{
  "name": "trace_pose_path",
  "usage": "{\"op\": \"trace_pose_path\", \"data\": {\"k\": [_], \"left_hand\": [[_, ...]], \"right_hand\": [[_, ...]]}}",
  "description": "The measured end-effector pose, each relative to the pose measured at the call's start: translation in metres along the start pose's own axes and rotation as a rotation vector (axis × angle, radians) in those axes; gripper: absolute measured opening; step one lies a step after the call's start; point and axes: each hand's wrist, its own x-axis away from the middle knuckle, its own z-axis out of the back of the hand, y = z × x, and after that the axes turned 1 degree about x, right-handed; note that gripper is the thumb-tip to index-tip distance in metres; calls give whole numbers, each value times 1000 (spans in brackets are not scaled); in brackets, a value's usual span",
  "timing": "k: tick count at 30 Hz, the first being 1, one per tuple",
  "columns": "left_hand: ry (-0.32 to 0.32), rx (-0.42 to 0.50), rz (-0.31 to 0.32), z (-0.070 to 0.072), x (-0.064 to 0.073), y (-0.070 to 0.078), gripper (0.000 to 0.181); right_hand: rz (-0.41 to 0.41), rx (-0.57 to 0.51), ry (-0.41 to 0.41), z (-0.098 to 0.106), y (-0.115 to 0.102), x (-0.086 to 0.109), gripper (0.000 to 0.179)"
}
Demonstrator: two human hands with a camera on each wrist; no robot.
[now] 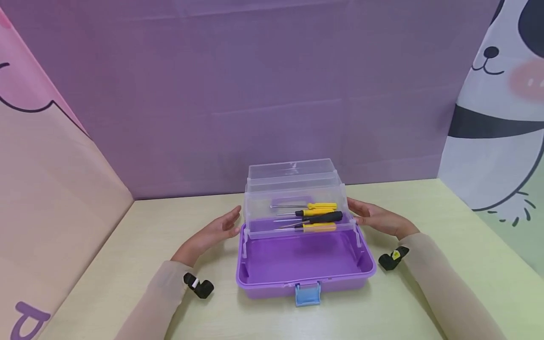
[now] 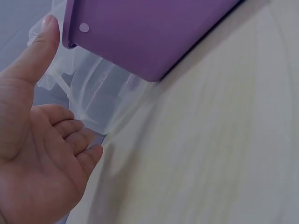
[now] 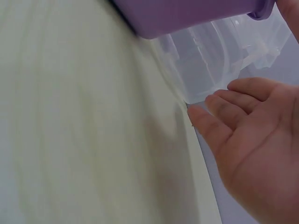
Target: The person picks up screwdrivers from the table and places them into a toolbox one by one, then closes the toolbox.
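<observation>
A purple toolbox (image 1: pixel 306 282) with a blue latch (image 1: pixel 308 294) stands open on the table, and its main compartment holds nothing visible. Clear plastic trays or lid parts (image 1: pixel 293 182) rise at its back. Several screwdrivers lie there, among them a yellow-handled screwdriver (image 1: pixel 321 206) and a black-handled screwdriver (image 1: pixel 333 217). Beside the box's left side is my left hand (image 1: pixel 214 230), its fingers loosely bent and holding nothing. My right hand (image 1: pixel 378 218) is at the right side with fingers extended toward the clear plastic; whether it touches cannot be told. Both wrist views show bare palms.
The pale wooden table (image 1: pixel 148 236) extends around the box. A purple cloth (image 1: pixel 276 94) hangs behind its back edge. Printed panels stand at the sides, with a panda picture (image 1: pixel 497 160) on the right. Each sleeve carries a small black camera (image 1: pixel 203 288).
</observation>
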Motion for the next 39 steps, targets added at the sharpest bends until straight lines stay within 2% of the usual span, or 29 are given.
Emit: {"op": "trace_pose_path", "data": {"k": [5, 9, 13, 20, 25, 31, 39], "left_hand": [[-52, 15, -44, 0, -4, -2, 84], [-89, 68, -80, -1, -5, -3, 85], [-110, 118, -83, -2, -5, -3, 87], [-111, 161, -82, -2, -4, -4, 88], [-121, 172, -83, -3, -6, -4, 86], [-144, 196, -73, -4, -5, -4, 92], [-140, 186, -75, -6, -3, -4, 93]], "right_hand": [[5, -29, -35, 0, 0, -3, 86], [12, -69, -66, -1, -1, -3, 83], [13, -88, -67, -3, -2, -2, 82], [31, -104, -84, -2, -2, -2, 77], [15, -91, -76, -2, -4, 0, 77], [25, -122, -89, -5, -2, 5, 78], [43, -151, -94, -7, 0, 6, 74]]}}
